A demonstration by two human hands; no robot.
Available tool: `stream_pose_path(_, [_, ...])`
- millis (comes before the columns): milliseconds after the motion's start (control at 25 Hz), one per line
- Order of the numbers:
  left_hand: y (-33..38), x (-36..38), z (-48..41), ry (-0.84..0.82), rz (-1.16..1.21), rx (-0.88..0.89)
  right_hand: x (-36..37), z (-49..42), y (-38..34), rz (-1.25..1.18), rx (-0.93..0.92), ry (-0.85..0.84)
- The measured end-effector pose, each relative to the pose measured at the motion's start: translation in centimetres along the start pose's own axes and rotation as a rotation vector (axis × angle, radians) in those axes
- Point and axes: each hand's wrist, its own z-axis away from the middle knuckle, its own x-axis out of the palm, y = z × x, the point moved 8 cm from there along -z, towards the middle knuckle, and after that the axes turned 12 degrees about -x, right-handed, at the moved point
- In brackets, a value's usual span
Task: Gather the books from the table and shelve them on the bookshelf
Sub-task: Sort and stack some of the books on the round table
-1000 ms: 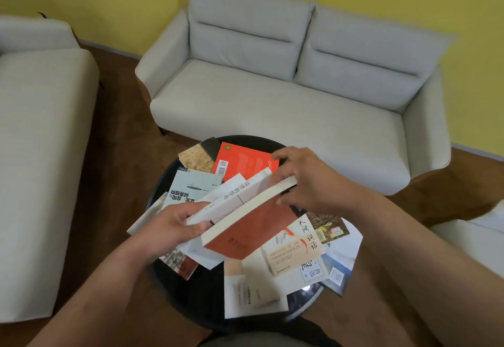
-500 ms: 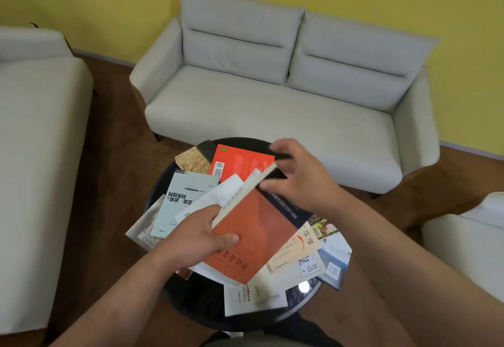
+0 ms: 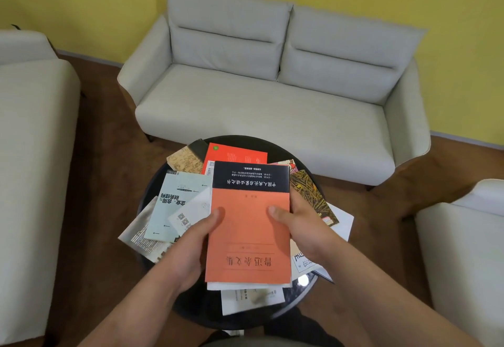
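Here both hands, left hand (image 3: pixel 191 243) and right hand (image 3: pixel 302 226), grasp the flat orange paperback (image 3: pixel 249 235).

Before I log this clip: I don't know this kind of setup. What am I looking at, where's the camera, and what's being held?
No machine here: a person wears one camera on the head, looking down at bare hands. The left hand and right hand together hold an orange book flat, thumbs on its cover, above a round black table. More books lie scattered there, among them a pale blue book and a red book. A grey sofa stands behind. No bookshelf is in view.
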Motion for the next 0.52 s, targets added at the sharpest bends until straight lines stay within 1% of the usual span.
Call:
stream_pose_path(40, [-0.1,-0.1,-0.4,0.055,0.011,0.001,0.0,0.2,0.4,-0.029,0.017,-0.014])
stream_pose_path(120, [-0.5,0.3,-0.9,0.099,-0.005,0.0,-0.8,0.5,1.5,-0.039,0.044,0.034])
stream_pose_path(200, [-1.1,1.3,-1.5,0.092,-0.014,-0.02,-2.2,1.2,3.0,-0.077,0.084,0.134])
stream_pose_path(280, [-2.6,2.2,-2.6,0.076,-0.039,-0.063,-3.9,2.4,5.4,-0.189,0.168,0.199])
stream_pose_path(360, [-4.5,4.0,-4.1,0.005,-0.14,-0.154,-5.6,4.0,7.1,-0.261,0.235,0.204])
stream_pose_path(440, [-6.3,5.7,-5.6,-0.049,-0.289,-0.26,-7.9,5.0,8.1,-0.264,0.256,0.22])
stream_pose_path(480, [-6.6,6.0,-6.4,-0.038,-0.346,-0.281,-9.2,5.4,8.5,-0.251,0.267,0.245])
stream_pose_path(520, [-6.5,5.6,-7.4,0.036,-0.384,-0.282,-10.6,5.5,8.9,-0.233,0.276,0.283])
